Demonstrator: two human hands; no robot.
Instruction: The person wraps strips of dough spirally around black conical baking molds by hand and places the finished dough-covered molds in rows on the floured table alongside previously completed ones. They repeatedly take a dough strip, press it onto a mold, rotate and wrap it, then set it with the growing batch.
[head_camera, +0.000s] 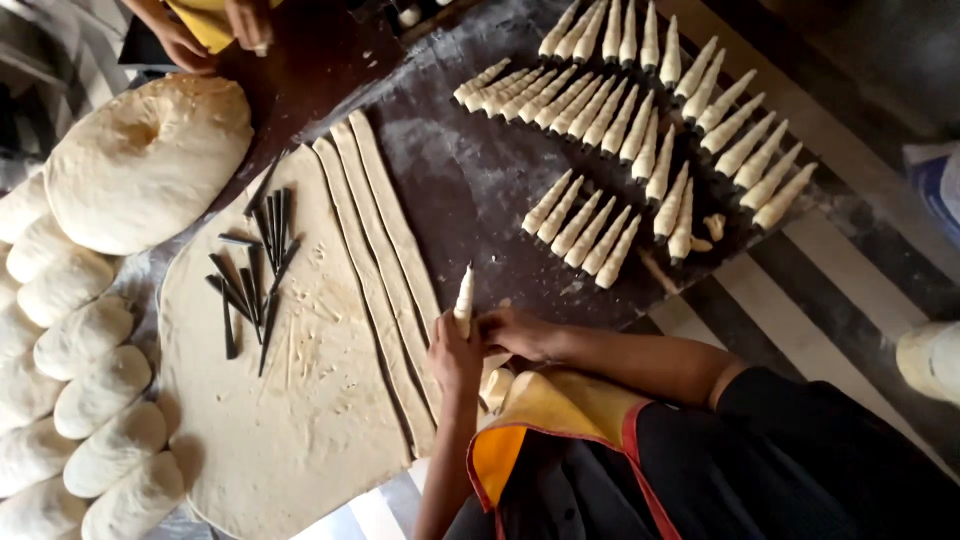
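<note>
My left hand grips a cone mould wrapped in a pale dough strip, with its tip pointing up and away from me. My right hand pinches the base of the same cone from the right. Both hands hover over the near ends of several long cut dough strips lying on the dark floured worktop. To the left of the strips spreads a wide rolled-out dough sheet. Several bare black metal cones lie on that sheet.
Several rows of dough-wrapped cones fill the worktop's far right. Round dough balls line the left edge, and a large dough mound lies behind them. Another person's hands are at the top left. A white container stands at the right.
</note>
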